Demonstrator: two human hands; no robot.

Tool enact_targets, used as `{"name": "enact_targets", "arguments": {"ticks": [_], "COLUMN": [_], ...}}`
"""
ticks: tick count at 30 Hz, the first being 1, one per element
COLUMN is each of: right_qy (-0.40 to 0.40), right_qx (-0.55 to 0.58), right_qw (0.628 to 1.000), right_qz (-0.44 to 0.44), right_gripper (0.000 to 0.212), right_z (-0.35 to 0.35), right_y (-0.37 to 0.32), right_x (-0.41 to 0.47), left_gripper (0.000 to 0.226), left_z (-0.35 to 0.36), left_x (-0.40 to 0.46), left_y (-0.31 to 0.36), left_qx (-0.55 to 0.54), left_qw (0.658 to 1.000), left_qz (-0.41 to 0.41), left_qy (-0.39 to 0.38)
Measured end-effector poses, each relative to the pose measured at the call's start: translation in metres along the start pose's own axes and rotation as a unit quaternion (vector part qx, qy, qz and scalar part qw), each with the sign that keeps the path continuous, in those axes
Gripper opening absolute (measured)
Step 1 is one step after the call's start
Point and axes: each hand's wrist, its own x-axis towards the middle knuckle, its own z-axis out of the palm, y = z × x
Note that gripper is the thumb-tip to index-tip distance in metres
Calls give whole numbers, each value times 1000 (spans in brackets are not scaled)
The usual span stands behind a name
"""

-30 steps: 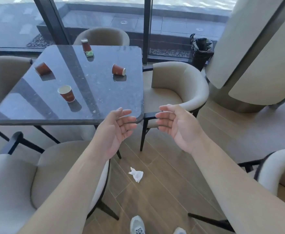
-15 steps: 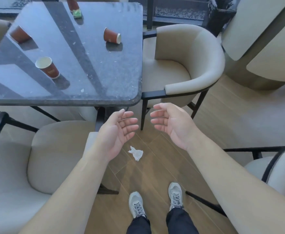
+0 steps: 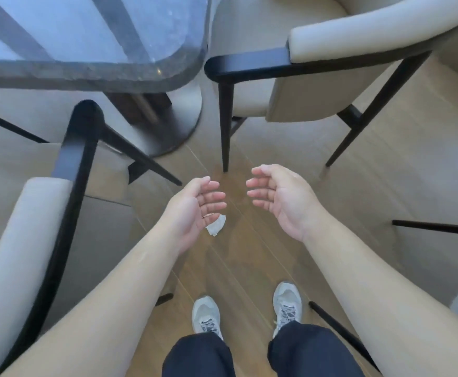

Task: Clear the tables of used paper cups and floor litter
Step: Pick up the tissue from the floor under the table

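Head view looks straight down onto a brown wood-plank floor [image 3: 263, 262]. At upper left is the rounded corner of a dark speckled stone bench [image 3: 146, 72] on a round pedestal base. A beige upholstered armchair with black legs [image 3: 331, 44] stands at upper right, just beside the bench corner, and another beige armchair with a black frame [image 3: 32, 227] fills the lower left. Two bare forearms reach forward from the bottom edge. The left hand [image 3: 195, 206] and the right hand [image 3: 282, 194] face each other, palms inward, fingers loosely curved and holding nothing. Below them are dark trousers and two grey lace-up sneakers [image 3: 287, 303]. A small crumpled white paper scrap [image 3: 216, 226] lies on the floor, partly hidden behind the left hand's fingertips; whether they touch it cannot be told.
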Motion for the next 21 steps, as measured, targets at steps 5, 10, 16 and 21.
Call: {"name": "enact_targets", "arguments": {"ticks": [5,10,16,21], "right_qy": [3,4,3,8], "right_qx": [-33,-48,-90,-225], "right_qw": [999,999,996,974], "right_qz": [16,21,-11,1], "right_gripper": [25,16,28,28], "right_z": [-15,-32,-41,-51], "right_y": [83,144,175,206], "right_x": [90,162,225,258], "left_gripper": [27,27,21,22], "left_z": [-25,-56,-83,-87], "left_x": [107,210,302,362], "left_y": [-78,-166,-219,-251], "left_qx": [9,230,299,472], "left_qw": [999,971,953,880], "left_qz": [-32,-41,-39,28], "left_qy": [23,40,39,45]}}
